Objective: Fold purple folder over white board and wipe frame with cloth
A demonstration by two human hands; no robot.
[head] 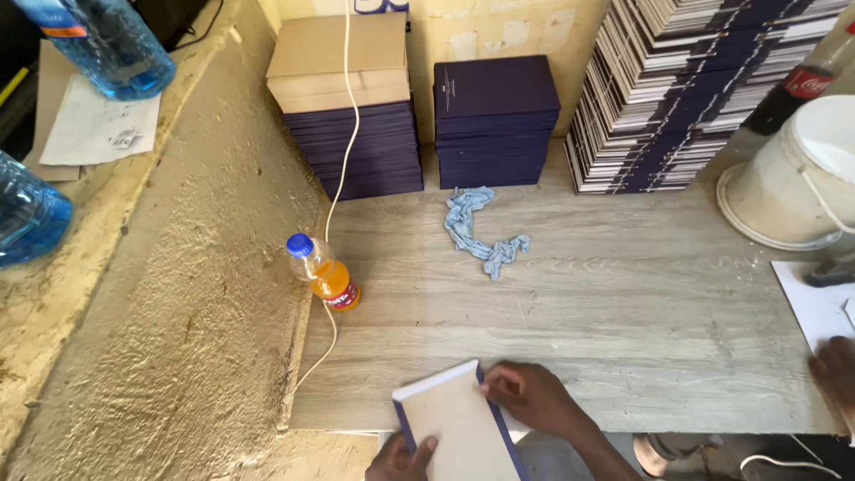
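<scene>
The grey wood-grain bench (641,303) carried stacks of dark blue books (496,120) along the wall and a white bucket (784,191). At its near edge lay a cream-faced book with blue binding (454,423). The right hand (534,396) had its grip closed on the book's right edge; the left hand (399,459) pinched its lower corner. Farther off lay a crumpled blue rag (481,232) and a small orange soda bottle (325,272).

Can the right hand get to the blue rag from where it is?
Probably yes: the right hand rests on the book, and only bare tabletop lies between it and the blue rag.
</scene>
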